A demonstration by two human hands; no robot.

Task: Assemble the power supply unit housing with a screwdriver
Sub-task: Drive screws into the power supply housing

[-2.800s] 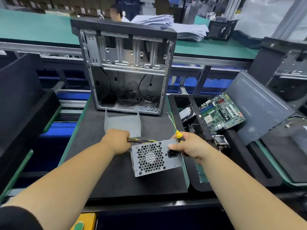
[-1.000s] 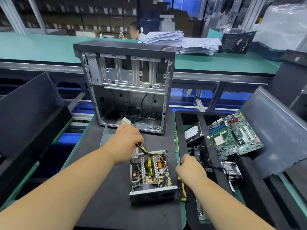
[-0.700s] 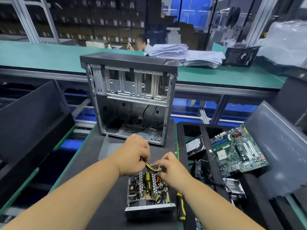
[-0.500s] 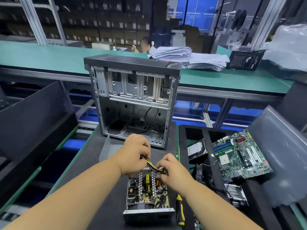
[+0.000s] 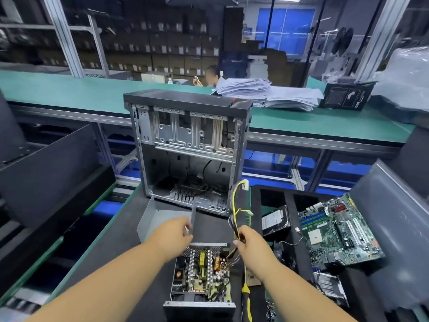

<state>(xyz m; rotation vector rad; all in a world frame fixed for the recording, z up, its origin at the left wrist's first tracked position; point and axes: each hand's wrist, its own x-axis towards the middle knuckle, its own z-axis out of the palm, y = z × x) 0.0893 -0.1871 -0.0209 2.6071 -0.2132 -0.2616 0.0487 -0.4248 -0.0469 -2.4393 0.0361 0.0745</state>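
Cables (image 5: 236, 205) gathered and lifted clear by the right hand (image 5: 249, 240), pinched in a bundle above the far right corner of the open power supply unit (image 5: 200, 273), which sits on the dark worktop (image 5: 120, 247) close to the body, circuit board exposed. Left hand (image 5: 173, 235) reaching toward the grey metal cover (image 5: 162, 219) lying just beyond the unit; fingers loosely bent near its upright flange, blurred, so cannot tell whether anything is gripped yet.

Best done, by judgement: keep the bundle held up and to the right so no wire gets trapped under the cover edge; bring the cover over squarely, flanges down outside the tray walls; feed the wires out through the corner gap before seating; check screw holes line up, only then take the screwdriver.

Screwdriver (image 5: 246, 296), yellow and black handle, lying just right of the unit, under the right forearm and within easy reach.

Computer case (image 5: 190, 147) standing open behind the cover, near enough to catch the raised connectors. Motherboard (image 5: 336, 231) and hard drive (image 5: 276, 220) resting in the black foam tray (image 5: 257, 194) to the right. Paper stacks (image 5: 267, 94) on the far green bench, well apart.
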